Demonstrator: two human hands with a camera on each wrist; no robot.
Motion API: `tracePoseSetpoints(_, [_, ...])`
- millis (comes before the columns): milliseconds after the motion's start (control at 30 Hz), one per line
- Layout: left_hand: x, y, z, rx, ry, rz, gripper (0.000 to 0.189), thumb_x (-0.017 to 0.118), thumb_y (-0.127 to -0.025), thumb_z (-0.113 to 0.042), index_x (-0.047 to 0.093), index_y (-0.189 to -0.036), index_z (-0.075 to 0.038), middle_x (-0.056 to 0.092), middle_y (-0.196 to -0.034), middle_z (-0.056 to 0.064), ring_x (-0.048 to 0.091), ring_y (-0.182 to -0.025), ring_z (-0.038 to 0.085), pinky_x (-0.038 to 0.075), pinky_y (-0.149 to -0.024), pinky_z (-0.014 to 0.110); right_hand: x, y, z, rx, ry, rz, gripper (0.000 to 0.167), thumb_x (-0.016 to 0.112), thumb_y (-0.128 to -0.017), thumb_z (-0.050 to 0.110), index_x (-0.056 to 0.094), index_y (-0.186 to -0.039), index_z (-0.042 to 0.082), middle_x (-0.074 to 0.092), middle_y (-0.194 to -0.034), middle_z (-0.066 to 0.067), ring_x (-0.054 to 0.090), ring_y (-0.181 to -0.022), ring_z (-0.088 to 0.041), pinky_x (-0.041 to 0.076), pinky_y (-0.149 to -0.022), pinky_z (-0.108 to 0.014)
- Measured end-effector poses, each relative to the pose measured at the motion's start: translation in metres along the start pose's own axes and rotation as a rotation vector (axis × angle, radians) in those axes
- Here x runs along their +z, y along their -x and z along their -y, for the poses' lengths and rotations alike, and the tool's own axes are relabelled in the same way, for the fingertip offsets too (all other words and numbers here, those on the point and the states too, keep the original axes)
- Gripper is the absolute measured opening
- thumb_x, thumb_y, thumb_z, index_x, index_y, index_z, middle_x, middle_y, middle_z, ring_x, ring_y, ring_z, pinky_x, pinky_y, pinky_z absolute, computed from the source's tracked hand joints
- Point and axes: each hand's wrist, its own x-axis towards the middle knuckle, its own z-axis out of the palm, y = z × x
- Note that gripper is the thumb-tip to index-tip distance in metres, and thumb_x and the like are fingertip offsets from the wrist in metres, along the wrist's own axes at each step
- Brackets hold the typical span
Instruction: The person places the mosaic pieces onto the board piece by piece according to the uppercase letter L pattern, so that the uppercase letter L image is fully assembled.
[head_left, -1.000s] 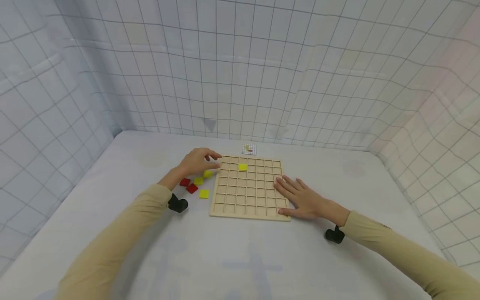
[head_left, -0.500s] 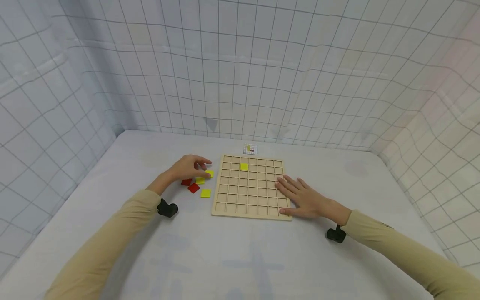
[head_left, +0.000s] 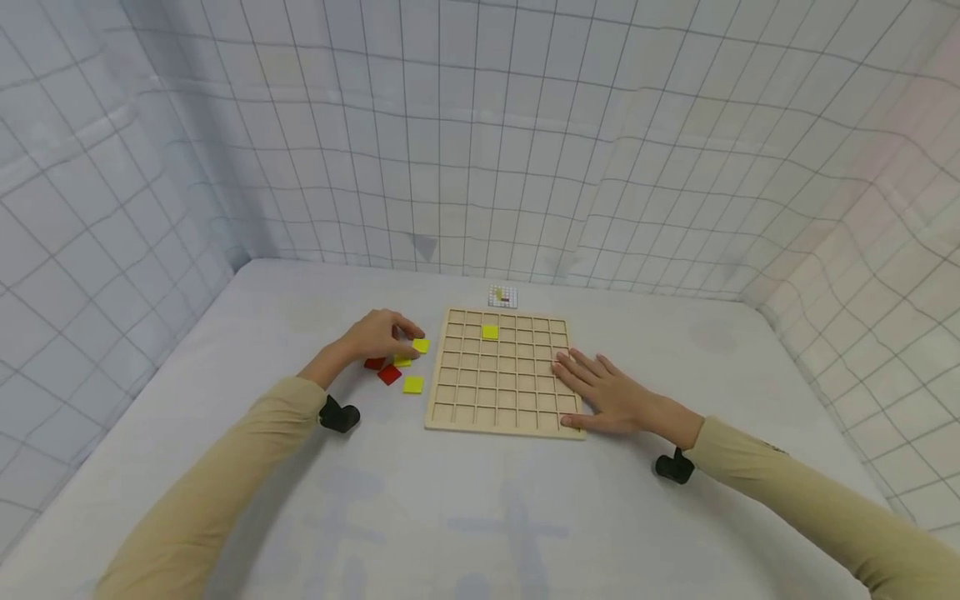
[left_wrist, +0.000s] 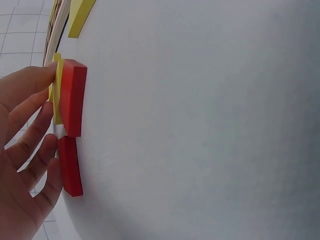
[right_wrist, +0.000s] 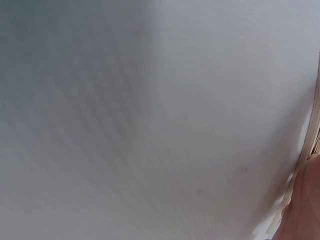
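My left hand (head_left: 378, 335) is at the left of a wooden grid board (head_left: 506, 433), pinching a yellow square tile (head_left: 421, 345) between thumb and fingertips. In the left wrist view, the left hand (left_wrist: 25, 130) is beside yellow tiles and two red tiles (left_wrist: 73, 97), and its fingers partly hide the yellow ones. Near it on the table lie another yellow tile (head_left: 413, 385) and a red tile (head_left: 389, 375). One yellow tile (head_left: 490, 332) sits in a cell of the board's upper rows. My right hand (head_left: 607, 397) rests with spread fingers on the board's right edge.
Behind the board lies a small card (head_left: 502, 296) with a printed grid and coloured squares. The white table (head_left: 480, 517) is bounded by grid-patterned curtains (head_left: 480, 167) at the back and sides. Dark wrist cameras (head_left: 339, 415) hang beneath both wrists.
My left hand has drawn back leftward from the board's edge to the loose tiles, and its fingers have closed round a yellow one. The right hand has stayed on the board.
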Motion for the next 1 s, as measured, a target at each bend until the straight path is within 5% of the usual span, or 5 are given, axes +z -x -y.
tracePoseSetpoints(400, [0.001, -0.005, -0.002, -0.012, -0.035, -0.025, 0.035, 0.075, -0.081, -0.029, 0.073, -0.111, -0.01, 0.07, -0.11, 0.008, 0.055, -0.086, 0.02, 0.042, -0.073, 0.028, 0.003, 0.0, -0.005, 0.006, -0.027, -0.011, 0.085, 0.044, -0.094, 0.061, 0.006, -0.156, 0.015, 0.001, -0.163, -0.007, 0.0, -0.15, -0.03, 0.007, -0.117, -0.059])
tracePoseSetpoints(567, [0.004, -0.007, -0.003, -0.004, -0.062, -0.088, 0.035, 0.075, -0.081, -0.031, 0.074, -0.11, -0.012, 0.072, -0.101, 0.005, 0.053, -0.075, 0.017, 0.04, -0.063, 0.025, 0.005, 0.001, -0.005, 0.0, -0.026, -0.005, 0.085, 0.043, -0.094, 0.061, 0.006, -0.156, 0.016, 0.001, -0.163, -0.007, 0.001, -0.15, -0.031, 0.008, -0.116, -0.059])
tracePoseSetpoints(1000, [0.011, -0.022, -0.026, 0.041, -0.052, -0.174, 0.037, 0.076, -0.079, -0.037, 0.074, -0.109, -0.015, 0.072, -0.103, 0.003, 0.055, -0.075, 0.016, 0.041, -0.06, 0.025, -0.003, 0.003, 0.0, -0.008, -0.013, -0.013, 0.083, 0.044, -0.095, 0.058, 0.009, -0.156, 0.013, 0.004, -0.163, -0.009, 0.004, -0.15, -0.032, 0.011, -0.115, -0.061])
